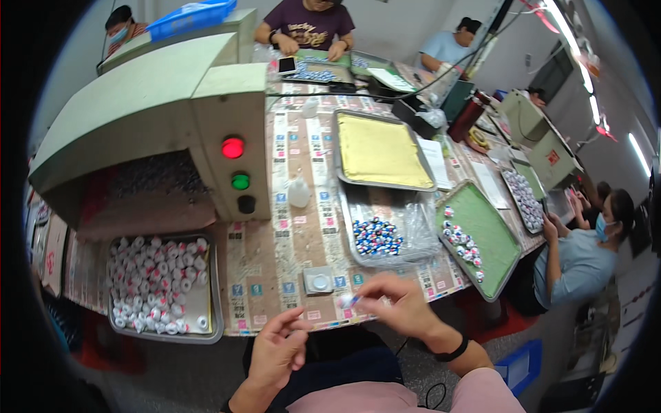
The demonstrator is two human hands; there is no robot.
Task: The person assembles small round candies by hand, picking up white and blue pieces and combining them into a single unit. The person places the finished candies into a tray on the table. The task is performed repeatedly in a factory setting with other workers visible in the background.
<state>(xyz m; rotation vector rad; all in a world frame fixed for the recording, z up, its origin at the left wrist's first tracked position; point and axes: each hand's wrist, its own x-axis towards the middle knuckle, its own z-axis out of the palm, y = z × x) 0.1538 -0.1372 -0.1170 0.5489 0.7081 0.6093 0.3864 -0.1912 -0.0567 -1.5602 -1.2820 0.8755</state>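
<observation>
White-and-blue, the small plastic cap (pixel 349 301) pinched in the right hand's (pixel 399 306) fingertips looks light, stiff, slippery; best held by its rim. Left hand (pixel 279 351) loose, empty.

- small white piece (pixel 349 301) with red and blue marks; pinched at the fingertips, held just off the table's near edge, above the lap

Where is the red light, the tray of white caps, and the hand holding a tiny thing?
red light (pixel 233 147), head view, its middle
tray of white caps (pixel 217 289), head view, right rim
right hand (pixel 396 303), head view, knuckles
</observation>
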